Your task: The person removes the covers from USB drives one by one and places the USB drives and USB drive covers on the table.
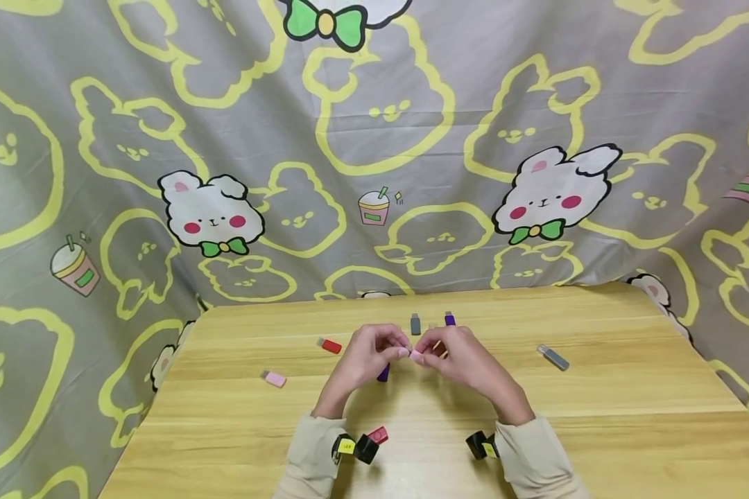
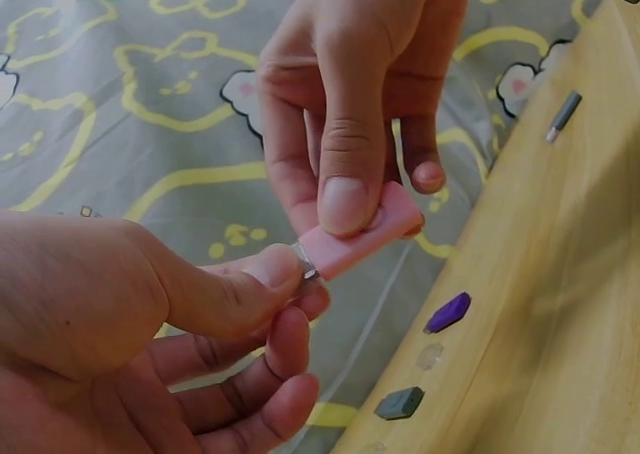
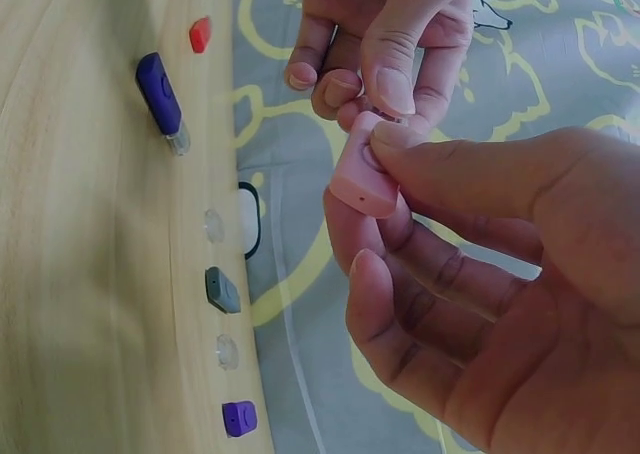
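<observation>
A pink USB flash drive (image 2: 362, 236) is held above the table between both hands. My left hand (image 1: 374, 350) pinches its metal plug end (image 2: 306, 261) between thumb and forefinger. The pink body (image 3: 364, 179) is pinched by my right hand (image 1: 455, 352), thumb on top and fingers beneath. Beyond the hands lie a grey flash drive (image 1: 415, 324) and a purple one (image 1: 449, 318). Another purple flash drive (image 3: 158, 94) lies under my left hand, partly hidden in the head view.
On the wooden table (image 1: 630, 374) are a red flash drive (image 1: 331, 345), a pink one (image 1: 275, 378), a grey one (image 1: 554, 357) and a dark pink one (image 1: 379, 434). Small clear pieces (image 3: 227, 351) lie near the far edge. A patterned curtain (image 1: 412, 138) hangs behind.
</observation>
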Tool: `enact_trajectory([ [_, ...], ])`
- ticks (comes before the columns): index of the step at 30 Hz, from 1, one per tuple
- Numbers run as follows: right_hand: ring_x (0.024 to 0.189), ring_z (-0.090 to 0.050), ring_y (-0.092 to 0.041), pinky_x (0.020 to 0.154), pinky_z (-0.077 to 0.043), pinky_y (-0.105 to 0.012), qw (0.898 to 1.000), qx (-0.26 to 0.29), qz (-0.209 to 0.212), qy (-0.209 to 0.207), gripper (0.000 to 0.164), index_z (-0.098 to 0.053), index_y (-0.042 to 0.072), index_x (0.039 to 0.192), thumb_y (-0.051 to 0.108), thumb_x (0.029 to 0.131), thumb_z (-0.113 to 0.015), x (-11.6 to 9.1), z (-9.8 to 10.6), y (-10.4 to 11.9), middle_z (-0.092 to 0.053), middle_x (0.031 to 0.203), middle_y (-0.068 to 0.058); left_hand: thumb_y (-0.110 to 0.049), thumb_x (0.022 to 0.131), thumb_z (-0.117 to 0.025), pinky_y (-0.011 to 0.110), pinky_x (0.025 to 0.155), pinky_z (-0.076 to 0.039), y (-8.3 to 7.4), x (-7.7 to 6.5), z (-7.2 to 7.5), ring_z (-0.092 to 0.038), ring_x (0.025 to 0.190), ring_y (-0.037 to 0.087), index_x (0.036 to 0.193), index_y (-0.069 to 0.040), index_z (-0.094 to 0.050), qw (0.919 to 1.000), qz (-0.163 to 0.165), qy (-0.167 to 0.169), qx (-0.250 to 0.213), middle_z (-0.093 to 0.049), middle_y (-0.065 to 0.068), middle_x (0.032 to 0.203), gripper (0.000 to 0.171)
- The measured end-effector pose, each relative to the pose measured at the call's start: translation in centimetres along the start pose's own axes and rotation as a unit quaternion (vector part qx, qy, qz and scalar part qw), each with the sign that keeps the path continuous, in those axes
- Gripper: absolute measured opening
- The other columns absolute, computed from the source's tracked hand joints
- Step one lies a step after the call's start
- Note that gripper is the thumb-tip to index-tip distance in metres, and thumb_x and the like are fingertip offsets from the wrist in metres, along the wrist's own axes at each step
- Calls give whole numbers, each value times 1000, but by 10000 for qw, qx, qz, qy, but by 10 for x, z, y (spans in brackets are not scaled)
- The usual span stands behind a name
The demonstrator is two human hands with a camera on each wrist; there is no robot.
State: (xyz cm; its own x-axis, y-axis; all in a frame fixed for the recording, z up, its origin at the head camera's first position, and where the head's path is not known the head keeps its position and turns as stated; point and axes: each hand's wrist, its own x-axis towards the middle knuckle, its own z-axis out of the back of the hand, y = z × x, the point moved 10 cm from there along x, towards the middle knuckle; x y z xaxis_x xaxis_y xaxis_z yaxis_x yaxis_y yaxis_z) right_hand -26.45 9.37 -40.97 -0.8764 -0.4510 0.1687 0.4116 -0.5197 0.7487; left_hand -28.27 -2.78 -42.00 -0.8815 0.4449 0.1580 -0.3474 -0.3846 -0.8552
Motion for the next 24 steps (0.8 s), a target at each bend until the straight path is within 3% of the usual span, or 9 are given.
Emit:
enact_trajectory([
  [6, 74, -65, -10, 64, -54, -25, 9999, 25, -57, 92, 7, -76, 11, 89, 10, 95, -74, 0, -3, -1, -70, 82, 5, -1, 94, -73, 22, 66, -51, 2, -2, -1, -65, 76, 22, 93, -5, -75, 10000, 62, 50, 29, -71, 3, 87, 5],
  [14, 69, -62, -8, 59, -52, -25, 9995, -60, -241, 178, 7, -75, 11, 87, 11, 94, -76, 1, -5, -1, -68, 78, 7, -1, 94, -73, 22, 66, -52, 6, -4, -2, -63, 74, 11, 94, -6, -76, 9997, 184, 110, -88, -71, 4, 88, 5],
  [24, 65, -58, -13, 57, -47, -25, 9989, 39, -465, 85, 11, -74, 9, 82, 10, 93, -77, -3, 0, 3, -66, 75, 3, -3, 93, -74, 22, 68, -51, 7, -1, -5, -66, 77, 18, 95, -1, -75, 9991, 249, 286, -195, -71, 6, 86, 3],
])
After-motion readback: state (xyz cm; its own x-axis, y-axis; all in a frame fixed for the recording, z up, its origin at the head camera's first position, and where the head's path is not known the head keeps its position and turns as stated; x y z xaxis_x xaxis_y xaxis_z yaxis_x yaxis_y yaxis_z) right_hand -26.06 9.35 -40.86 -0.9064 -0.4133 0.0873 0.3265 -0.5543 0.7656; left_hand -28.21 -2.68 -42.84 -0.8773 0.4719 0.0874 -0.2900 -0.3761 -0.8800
